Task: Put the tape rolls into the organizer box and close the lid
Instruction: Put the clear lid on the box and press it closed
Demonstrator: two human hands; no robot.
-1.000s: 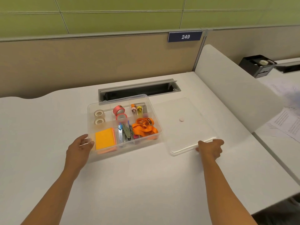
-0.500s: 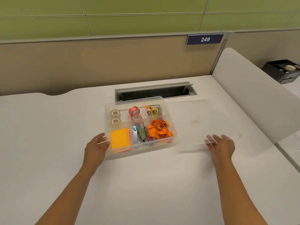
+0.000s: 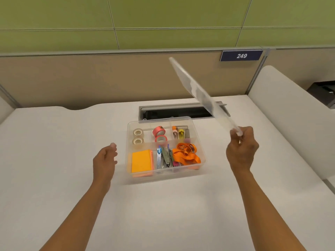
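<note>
Your right hand point(image 3: 242, 149) has lifted the clear lid point(image 3: 201, 92) off the tabletop point(image 3: 54, 160); gripped by one corner, it now tilts steeply above the organizer box point(image 3: 202, 156), so closing comes next. The clear tape rolls point(image 3: 138, 136) and red tape rolls point(image 3: 159, 134) already sit in its far compartments, sticky notes point(image 3: 141, 161) at its near left corner. Your left hand point(image 3: 105, 161) hovers open beside the box.

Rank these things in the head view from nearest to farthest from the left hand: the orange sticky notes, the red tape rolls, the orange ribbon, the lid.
Measured from the left hand:
1. Orange sticky notes, front left compartment, beside that hand.
2. Red tape rolls, rear middle compartment.
3. Orange ribbon, front right compartment.
4. Lid, raised and tilted, held by the right hand on the box's far side.
</note>
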